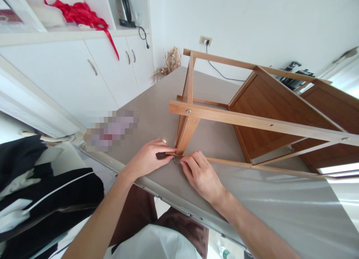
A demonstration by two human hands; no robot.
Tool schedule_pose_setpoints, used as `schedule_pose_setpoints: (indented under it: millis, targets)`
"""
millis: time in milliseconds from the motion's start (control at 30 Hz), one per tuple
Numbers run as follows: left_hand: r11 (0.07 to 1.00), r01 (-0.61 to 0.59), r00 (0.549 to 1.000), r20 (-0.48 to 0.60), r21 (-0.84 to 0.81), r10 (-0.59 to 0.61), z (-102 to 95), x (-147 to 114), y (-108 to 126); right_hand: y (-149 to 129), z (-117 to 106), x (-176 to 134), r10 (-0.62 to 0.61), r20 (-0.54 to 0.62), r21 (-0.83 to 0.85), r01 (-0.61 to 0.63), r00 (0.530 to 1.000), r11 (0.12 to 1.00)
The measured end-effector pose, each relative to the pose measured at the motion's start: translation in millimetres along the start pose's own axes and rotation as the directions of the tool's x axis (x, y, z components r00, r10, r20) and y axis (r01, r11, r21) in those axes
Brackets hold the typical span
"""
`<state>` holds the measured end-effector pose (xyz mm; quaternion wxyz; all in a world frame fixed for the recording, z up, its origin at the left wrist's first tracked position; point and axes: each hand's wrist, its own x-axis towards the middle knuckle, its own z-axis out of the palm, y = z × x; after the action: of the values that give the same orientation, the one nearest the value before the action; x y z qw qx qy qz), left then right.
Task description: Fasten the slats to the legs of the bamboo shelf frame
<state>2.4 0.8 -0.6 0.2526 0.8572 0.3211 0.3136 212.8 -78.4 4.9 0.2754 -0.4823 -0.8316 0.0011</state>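
Your white cloth shirt (157, 244) faces the smooth grey table (157, 116). Your left hand (146, 158) pinches the lower end of the brown wooden frame (238, 118) lying there; your right hand's (203, 176) fingers curl just beside, contents unclear.

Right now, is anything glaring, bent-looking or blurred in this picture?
In the head view, pale light streaks the grey tabletop at right; in that view, the wooden frame seems curved at its lower right; there too, a pixelated patch hides detail, while left hand and right hand look fairly clear.
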Motion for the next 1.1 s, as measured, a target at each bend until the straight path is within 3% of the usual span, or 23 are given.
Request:
schedule_pose_setpoints:
  millis: [500,867,1100]
  targets:
    - [1.0,0.006,1.0,0.008,0.007,-0.006,0.4,0,0,-5,1,-1,-0.032,-0.049,-0.028,0.03,0.998,0.999]
    - [1.0,0.0,1.0,0.013,0.009,0.0,-0.4,1,1,1,7,-4,0.129,-0.085,0.159,-0.115,0.988,0.981]
    - [1.0,0.003,1.0,0.024,0.005,-0.003,-1.5,0,1,5,0,-3,0.095,-0.009,0.04,-0.095,0.995,0.995]
